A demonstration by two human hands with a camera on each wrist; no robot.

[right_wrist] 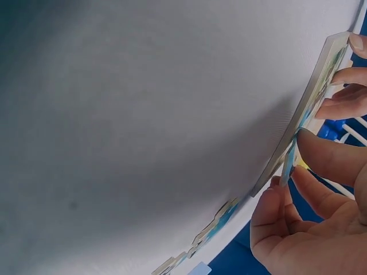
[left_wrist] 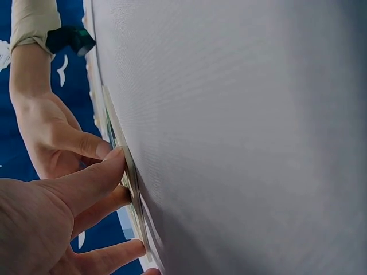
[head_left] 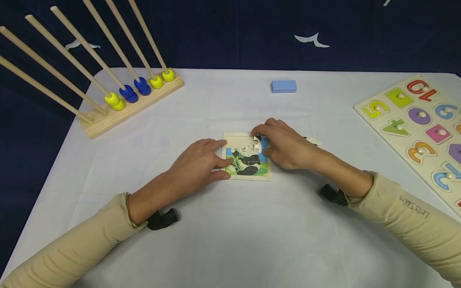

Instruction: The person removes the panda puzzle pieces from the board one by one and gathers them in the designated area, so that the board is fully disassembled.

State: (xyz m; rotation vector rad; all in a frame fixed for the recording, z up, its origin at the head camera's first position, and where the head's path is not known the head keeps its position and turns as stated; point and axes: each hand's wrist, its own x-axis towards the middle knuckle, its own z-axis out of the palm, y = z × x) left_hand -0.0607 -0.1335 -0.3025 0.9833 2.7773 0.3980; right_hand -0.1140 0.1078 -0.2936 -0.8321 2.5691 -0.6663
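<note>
A small panda jigsaw puzzle (head_left: 248, 170) lies in its pale wooden tray, with bare wood showing at the upper left. My right hand (head_left: 284, 146) pinches a blue-edged puzzle piece (right_wrist: 289, 161) between thumb and fingers at the upper right corner. In the right wrist view that piece stands tilted against the tray. My left hand (head_left: 199, 162) rests on the left side of the tray with fingers extended, their tips touching its edge and the picture. Loose puzzle pieces (head_left: 312, 141) lie just beyond my right wrist, partly hidden by it.
A wooden abacus (head_left: 135, 108) with tall rods and yellow and blue beads stands at the back left. Toward the back lies a blue block (head_left: 283, 87). A knobbed number-and-shape board (head_left: 403, 106) occupies the right side. Dark curtain hangs behind the white-covered table.
</note>
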